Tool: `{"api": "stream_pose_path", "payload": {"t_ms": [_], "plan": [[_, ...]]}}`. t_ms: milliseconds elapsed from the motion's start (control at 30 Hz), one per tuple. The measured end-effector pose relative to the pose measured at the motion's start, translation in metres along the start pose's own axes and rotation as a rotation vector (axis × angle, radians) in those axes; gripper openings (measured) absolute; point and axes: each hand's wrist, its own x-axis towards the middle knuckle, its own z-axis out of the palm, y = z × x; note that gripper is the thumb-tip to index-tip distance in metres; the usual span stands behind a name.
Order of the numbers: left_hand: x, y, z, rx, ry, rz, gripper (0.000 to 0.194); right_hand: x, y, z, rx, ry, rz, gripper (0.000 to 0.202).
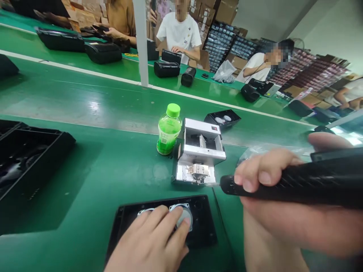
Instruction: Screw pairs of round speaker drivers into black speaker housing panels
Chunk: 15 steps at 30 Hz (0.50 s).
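Note:
On the green bench lies a black speaker panel [202,223] with two round silver-rimmed speaker drivers [185,216] set in it. My left hand [154,238] rests over the panel, fingers spread and bent, the fingertips touching the drivers. It partly covers both of them. Wrapped in my right hand [269,173] is a black electric screwdriver [306,181], held nearly level. Its bit points left, close to the front of a silver screw feeder [200,155]; whether the tip touches a screw is too blurred to tell.
A green-capped bottle [169,130] stands left of the feeder. Another speaker panel [224,119] lies behind it. An open black housing [34,155] sits at left, and a cable [222,219] runs right of my panel. Co-workers sit across the line among black speaker housings [103,52].

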Motion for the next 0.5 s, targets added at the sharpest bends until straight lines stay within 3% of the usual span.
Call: {"api": "stream_pose_path", "payload": {"t_ms": [100, 233, 500], "plan": [[0.005, 0.011, 0.024, -0.004, -0.076, -0.072, 0.014, 0.01, 0.017, 0.026, 0.013, 0.042, -0.047, 0.061], [0.003, 0.007, 0.039, -0.111, -0.178, -0.178, 0.009, 0.012, 0.039, 0.037, 0.014, -0.072, 0.027, 0.071], [-0.001, 0.007, 0.043, -0.153, -0.261, -0.231, 0.01, 0.005, 0.024, 0.034, -0.031, -0.008, -0.073, 0.063]]}}
